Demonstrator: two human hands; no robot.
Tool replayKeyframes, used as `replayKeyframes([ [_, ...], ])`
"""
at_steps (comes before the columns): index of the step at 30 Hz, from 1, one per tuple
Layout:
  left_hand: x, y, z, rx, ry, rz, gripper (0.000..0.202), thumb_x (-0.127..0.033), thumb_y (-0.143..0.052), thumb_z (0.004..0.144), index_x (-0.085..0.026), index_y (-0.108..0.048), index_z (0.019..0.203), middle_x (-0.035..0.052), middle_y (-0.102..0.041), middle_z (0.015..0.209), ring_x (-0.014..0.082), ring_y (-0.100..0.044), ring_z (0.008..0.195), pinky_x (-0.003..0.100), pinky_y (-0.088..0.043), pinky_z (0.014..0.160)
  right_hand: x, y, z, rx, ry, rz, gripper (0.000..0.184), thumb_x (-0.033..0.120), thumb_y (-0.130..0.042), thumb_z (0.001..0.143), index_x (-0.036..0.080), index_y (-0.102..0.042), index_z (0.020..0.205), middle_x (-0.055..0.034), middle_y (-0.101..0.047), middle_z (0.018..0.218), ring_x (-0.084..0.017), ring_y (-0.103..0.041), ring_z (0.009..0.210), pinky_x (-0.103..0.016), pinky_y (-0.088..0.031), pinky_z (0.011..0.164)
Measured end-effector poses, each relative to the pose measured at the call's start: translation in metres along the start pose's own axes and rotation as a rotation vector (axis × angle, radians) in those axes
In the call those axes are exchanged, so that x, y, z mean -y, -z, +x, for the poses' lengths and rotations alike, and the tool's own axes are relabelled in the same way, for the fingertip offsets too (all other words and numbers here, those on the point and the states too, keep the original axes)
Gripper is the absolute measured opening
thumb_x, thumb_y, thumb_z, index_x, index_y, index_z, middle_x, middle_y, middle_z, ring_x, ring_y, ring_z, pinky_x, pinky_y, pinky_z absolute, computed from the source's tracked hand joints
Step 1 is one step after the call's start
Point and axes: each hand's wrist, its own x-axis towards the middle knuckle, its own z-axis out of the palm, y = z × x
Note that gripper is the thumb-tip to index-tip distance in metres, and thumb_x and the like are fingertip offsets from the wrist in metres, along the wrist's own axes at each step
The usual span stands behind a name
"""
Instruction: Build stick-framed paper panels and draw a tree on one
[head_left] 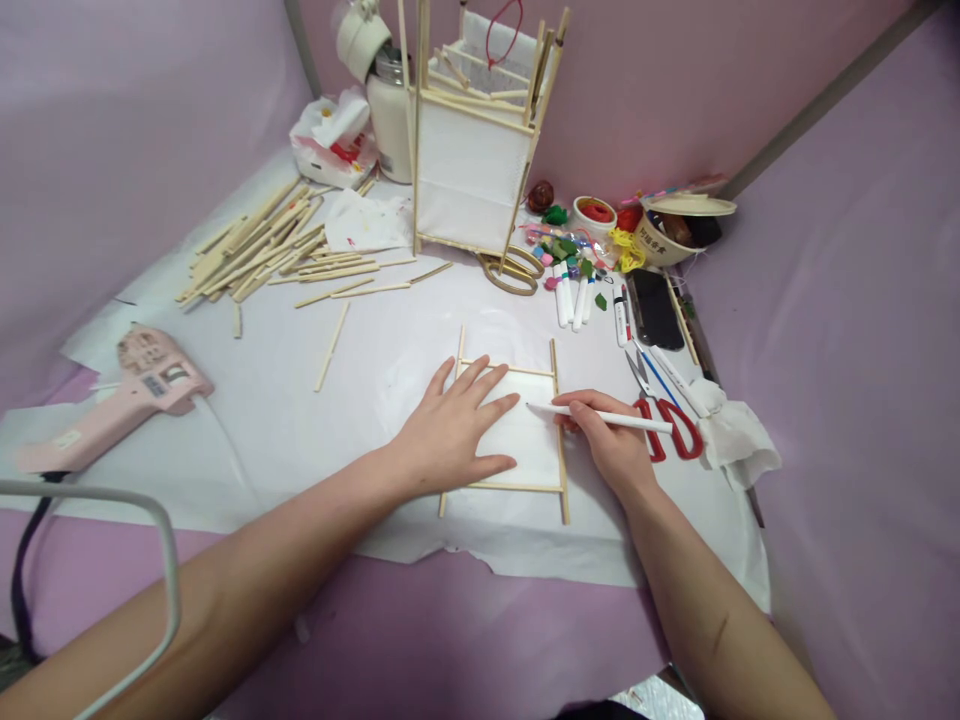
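Observation:
A small frame of thin wooden sticks (564,490) lies flat in front of me, with a white sheet (525,455) spanning its middle. My left hand (457,425) rests on the frame's left side, fingers spread over the sheet. In my right hand (611,440) is a slim white pen (630,420), pinched between thumb and fingers. Its dark tip points left and sits at or just above the sheet; contact cannot be made out. No drawn line shows on the sheet. Beside my right hand lie red-handled scissors (664,425).
A stick lantern frame with white panels (472,170) stands at the back. Loose wooden sticks (255,245) are piled back left, near a pink glue gun (150,385) with its cord. Gold scissors (514,270), markers (574,295), a phone (656,310) and a bowl (667,240) sit back right.

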Motion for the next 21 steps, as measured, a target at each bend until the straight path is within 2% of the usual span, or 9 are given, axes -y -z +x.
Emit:
replayKeyframes([
  [21, -0.0001, 0.0001, 0.0001, 0.001, 0.003, -0.003, 0.074, -0.06, -0.063, 0.086, -0.021, -0.048, 0.147, 0.0134, -0.026, 0.165, 0.0352, -0.015, 0.154, 0.061, -0.007, 0.123, -0.0008, -0.0006, -0.0003, -0.001, -0.009, 0.002, 0.019, 0.037, -0.064, 0.086, 0.024, -0.079, 0.088, -0.0027, -0.076, 0.073, -0.021, -0.07, 0.072, -0.034, -0.056, 0.072],
])
